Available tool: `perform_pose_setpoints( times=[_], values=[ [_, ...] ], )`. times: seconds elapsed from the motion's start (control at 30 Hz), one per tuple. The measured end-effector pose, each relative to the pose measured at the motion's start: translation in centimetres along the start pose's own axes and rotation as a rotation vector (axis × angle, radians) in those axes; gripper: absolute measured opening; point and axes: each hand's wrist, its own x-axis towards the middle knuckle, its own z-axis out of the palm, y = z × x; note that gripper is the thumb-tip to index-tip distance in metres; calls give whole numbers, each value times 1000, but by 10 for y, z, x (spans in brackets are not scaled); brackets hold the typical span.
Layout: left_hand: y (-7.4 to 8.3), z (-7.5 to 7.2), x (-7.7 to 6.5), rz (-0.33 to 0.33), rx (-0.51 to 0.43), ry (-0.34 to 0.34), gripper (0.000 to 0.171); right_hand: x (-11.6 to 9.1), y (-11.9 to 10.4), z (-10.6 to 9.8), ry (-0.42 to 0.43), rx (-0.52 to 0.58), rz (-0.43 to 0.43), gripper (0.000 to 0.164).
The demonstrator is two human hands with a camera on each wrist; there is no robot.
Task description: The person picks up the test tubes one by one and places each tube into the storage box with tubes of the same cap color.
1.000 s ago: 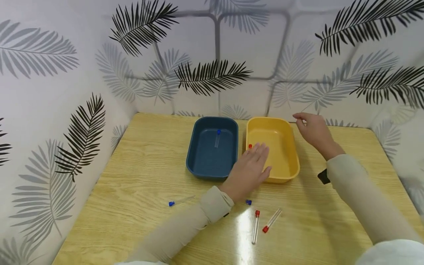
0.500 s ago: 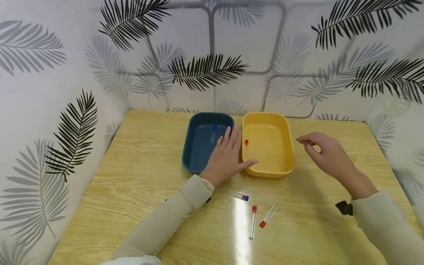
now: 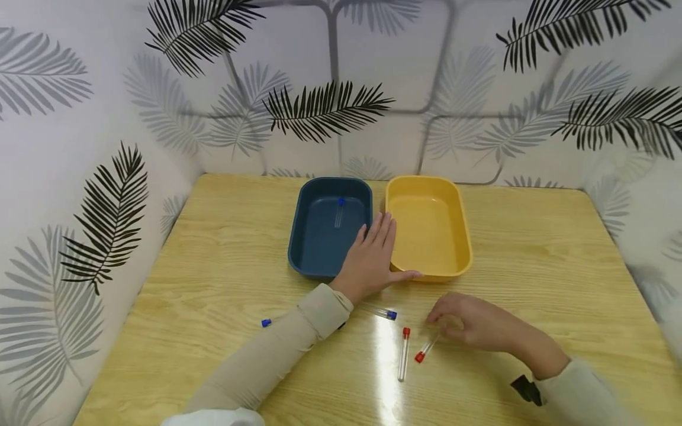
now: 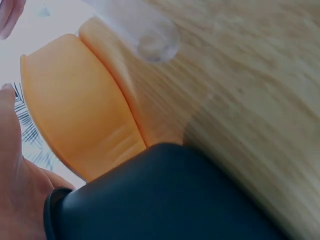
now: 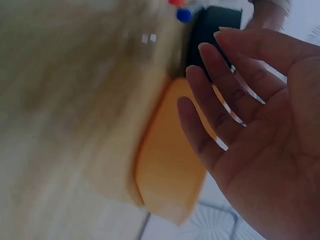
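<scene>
My left hand (image 3: 367, 257) lies with straight fingers over the adjoining rims of a dark blue bin (image 3: 311, 248) and a yellow bin (image 3: 434, 231). Its thumb reaches across the yellow bin's near rim. My right hand (image 3: 476, 322) hovers low over the table, fingertips at the clear end of a red-capped test tube (image 3: 425, 351). In the right wrist view that hand's fingers (image 5: 205, 117) are loosely bent, holding nothing. A second red-capped test tube (image 3: 403, 358) lies just left of it. Beside my left wrist is a blue-capped test tube (image 3: 385, 312).
Inside the blue bin rests a blue-capped tube (image 3: 339, 214). Another blue cap (image 3: 266, 323) shows left of my left sleeve, its tube partly covered. A patterned wall (image 3: 298, 148) stands behind the wooden table (image 3: 224, 236).
My right hand has come from beyond the yellow bin's right side down to the red-capped tube. My left hand has shifted left, onto the rims between the bins. The view has drifted slightly.
</scene>
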Motion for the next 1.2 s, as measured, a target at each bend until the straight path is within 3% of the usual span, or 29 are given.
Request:
perform_pose_setpoints(
  times=[0.17,0.37,0.63,1.2],
  values=[
    [0,5,1,-17,13,5,114,4,0,20,-15,-16,-117,25],
    [0,10,1,-25,13,-9,113,3,-2,30,-58,-60,-77,27],
    [1,12,1,-28,-7,12,114,4,-1,36,-35,-90,-112,22],
    [1,13,1,-31,-20,-21,115,3,-2,40,-72,-28,-27,13]
  ],
)
